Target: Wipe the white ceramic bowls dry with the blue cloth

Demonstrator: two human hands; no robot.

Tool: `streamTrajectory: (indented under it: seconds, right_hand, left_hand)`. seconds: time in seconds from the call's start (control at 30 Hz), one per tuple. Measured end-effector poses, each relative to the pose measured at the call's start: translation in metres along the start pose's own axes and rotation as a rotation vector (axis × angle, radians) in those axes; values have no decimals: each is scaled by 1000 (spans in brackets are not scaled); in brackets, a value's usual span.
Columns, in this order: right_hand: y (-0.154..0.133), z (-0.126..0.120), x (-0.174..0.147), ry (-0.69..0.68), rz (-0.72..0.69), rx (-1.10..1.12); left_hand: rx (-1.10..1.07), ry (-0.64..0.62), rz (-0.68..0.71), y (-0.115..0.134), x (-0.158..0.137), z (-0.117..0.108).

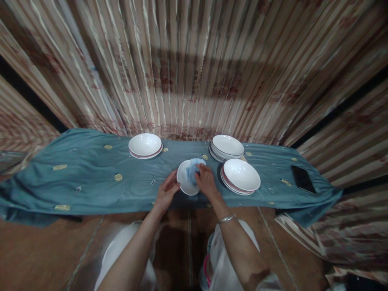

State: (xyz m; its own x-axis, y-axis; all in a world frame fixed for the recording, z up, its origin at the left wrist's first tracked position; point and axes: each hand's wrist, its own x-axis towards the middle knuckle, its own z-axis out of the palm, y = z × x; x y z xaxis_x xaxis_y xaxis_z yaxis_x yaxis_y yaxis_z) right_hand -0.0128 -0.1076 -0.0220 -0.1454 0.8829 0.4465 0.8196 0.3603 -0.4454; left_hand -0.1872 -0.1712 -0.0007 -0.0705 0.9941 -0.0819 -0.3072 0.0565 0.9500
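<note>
A white bowl point(182, 178) is tilted up over the front part of the cloth-covered table. My left hand point(167, 189) grips its left rim, fingers closed around the edge. In my right hand point(206, 180) is a light blue cloth point(192, 169), pressed against the inside of the bowl. To the right of my right hand stands a stack of white bowls point(241, 174) with reddish bands. Behind that is a stack of white plates point(228, 145) with dark rims. Farther left sits a small stack of white bowls point(145, 144).
A blue-green patterned cloth point(93, 178) covers the narrow table and hangs over its edges. A black phone point(303, 179) lies near the right end. Pleated curtains point(188, 81) rise directly behind, with dark poles at both sides.
</note>
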Motion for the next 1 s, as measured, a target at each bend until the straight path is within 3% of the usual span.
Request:
streamTrajectory:
  seconds: [0.23,0.37,0.6,0.77,1.0]
  right_hand:
    - [-22,1,10,46,-34,197]
    - [-42,-4,7,42,-149,287]
    - [-52,-8,10,-6,-242,225]
    - [-39,-5,26,12,-162,180]
    - [-27,-12,35,-52,103,39]
  left_hand:
    - [29,-2,13,-1,0,-2]
    - [38,-21,27,-3,0,-3]
    - [35,-19,25,-2,0,-2]
    - [52,-36,43,1,0,-2]
    - [52,-32,40,-1,0,-4]
